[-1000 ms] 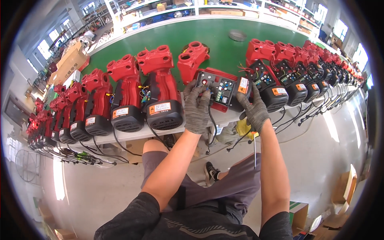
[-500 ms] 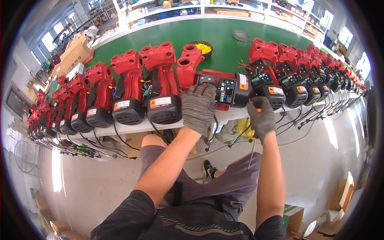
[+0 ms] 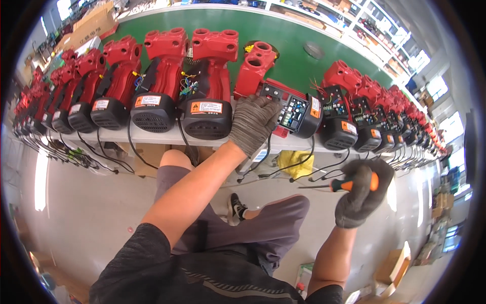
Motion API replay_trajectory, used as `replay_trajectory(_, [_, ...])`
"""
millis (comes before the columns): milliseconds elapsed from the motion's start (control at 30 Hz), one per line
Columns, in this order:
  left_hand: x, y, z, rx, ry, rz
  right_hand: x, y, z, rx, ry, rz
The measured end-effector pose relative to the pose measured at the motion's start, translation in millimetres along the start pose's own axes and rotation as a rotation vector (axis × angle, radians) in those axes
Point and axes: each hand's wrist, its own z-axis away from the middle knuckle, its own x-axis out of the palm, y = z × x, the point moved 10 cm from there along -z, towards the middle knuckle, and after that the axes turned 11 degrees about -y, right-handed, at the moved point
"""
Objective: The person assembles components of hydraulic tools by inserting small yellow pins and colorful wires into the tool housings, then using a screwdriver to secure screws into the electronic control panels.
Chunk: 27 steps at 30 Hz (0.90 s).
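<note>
A red electric pump (image 3: 251, 72) lies on its side on the bench in front of me, its black box uncovered so that a circuit board (image 3: 291, 112) shows. My left hand (image 3: 254, 123), in a grey work glove, is closed over the near edge of this pump beside the board; its fingertips are partly hidden. Off to the right, in front of the bench edge, my gloved right hand (image 3: 356, 206) grips a screwdriver (image 3: 346, 185) with an orange and dark handle. The screwdriver's thin shaft points left, apart from the pump. Some blur covers the right hand's fingers.
More red pumps with black end covers (image 3: 206, 120) line the bench to the left. Others with exposed boards (image 3: 335, 104) stand to the right. Black cables (image 3: 132, 147) hang off the front edge. A grey round dish (image 3: 314, 50) sits on the green bench top (image 3: 289, 38).
My right hand has moved away from the pump, to the right and toward me, and the screwdriver has swung to point left. My left hand stays on the pump. The view has shifted.
</note>
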Motion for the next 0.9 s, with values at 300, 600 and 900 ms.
replay_trajectory(300, [16.4,-11.0,2.9,-0.127,-0.169,-0.017,-6.7,-80.2,-12.6,-0.543,0.024,0.307])
replay_trajectory(600, [18.6,-5.8,0.7,-0.214,-0.266,-0.123,27.3,-50.3,-26.3,-0.505,0.008,0.216])
replay_trajectory(900, [21.3,-7.5,1.9,-0.213,-0.251,-0.122,32.6,-40.7,-27.9,-0.499,0.025,0.23])
